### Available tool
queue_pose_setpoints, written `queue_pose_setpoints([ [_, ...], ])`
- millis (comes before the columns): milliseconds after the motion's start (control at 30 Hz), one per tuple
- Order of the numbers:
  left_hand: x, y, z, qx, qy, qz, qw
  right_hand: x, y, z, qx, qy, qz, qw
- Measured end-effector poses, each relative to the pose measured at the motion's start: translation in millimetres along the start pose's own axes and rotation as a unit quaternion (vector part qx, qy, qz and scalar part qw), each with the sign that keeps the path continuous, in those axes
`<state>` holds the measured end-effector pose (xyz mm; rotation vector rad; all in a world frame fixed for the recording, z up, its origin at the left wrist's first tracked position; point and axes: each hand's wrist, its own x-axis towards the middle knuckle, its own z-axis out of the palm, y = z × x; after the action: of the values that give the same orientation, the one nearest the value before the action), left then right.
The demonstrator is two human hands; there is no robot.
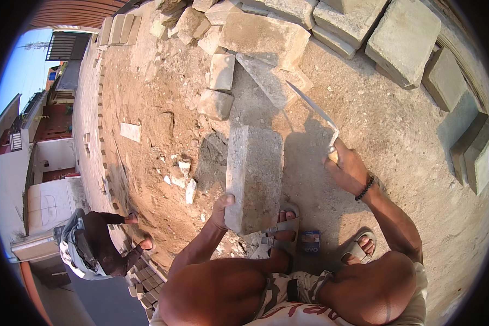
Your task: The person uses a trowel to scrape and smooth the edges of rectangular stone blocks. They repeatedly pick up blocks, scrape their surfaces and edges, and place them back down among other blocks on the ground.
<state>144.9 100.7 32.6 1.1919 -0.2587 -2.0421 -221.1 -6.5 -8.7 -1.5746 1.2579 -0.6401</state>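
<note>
My left hand (221, 211) grips the lower left end of a thick grey concrete block (262, 174), its thumb on the side and its other fingers hidden beneath. The block is held up in front of my knees, above the dirt. To the right, my right hand (346, 169) is closed round the wooden handle of a trowel (315, 106). Its thin metal blade points up and left, away from the block. Left of the block lies a dark grey patch of what looks like mortar (212, 149).
Broken slabs (263, 38) and more concrete blocks (405, 41) lie along the far side. White rubble (190, 190) is scattered on the left. A small blue packet (310, 242) lies between my sandalled feet. Another person (95, 244) is bent over at the left, by stacked pavers (145, 282).
</note>
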Motion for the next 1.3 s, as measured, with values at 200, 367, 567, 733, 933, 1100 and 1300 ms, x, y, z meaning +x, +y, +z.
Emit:
queue_pose_setpoints([
  [200,-3,13,68,0.377,-0.041,0.198,0.904,-50,-41,-87,0.211,-0.029,0.038,0.976],
  [367,2,14,79,0.413,-0.101,0.160,0.891,-73,-45,-93,0.031,-0.159,-0.171,0.972],
  [567,5,3,90,0.395,-0.102,0.149,0.901,-68,-12,-86,-0.033,-0.109,0.066,0.991],
  [733,6,3,123,0.331,-0.101,0.074,0.935,-104,-15,-65,0.026,-0.144,-0.011,0.989],
  [933,8,7,166,0.396,-0.152,0.080,0.902,-169,1,-81,0.069,-0.126,0.236,0.961],
  [1100,47,24,242,0.570,-0.261,0.130,0.768,-245,25,-67,0.146,0.060,0.270,0.950],
  [1300,67,10,442,0.748,-0.271,0.148,0.587,-311,59,-44,0.144,0.225,0.202,0.942],
])
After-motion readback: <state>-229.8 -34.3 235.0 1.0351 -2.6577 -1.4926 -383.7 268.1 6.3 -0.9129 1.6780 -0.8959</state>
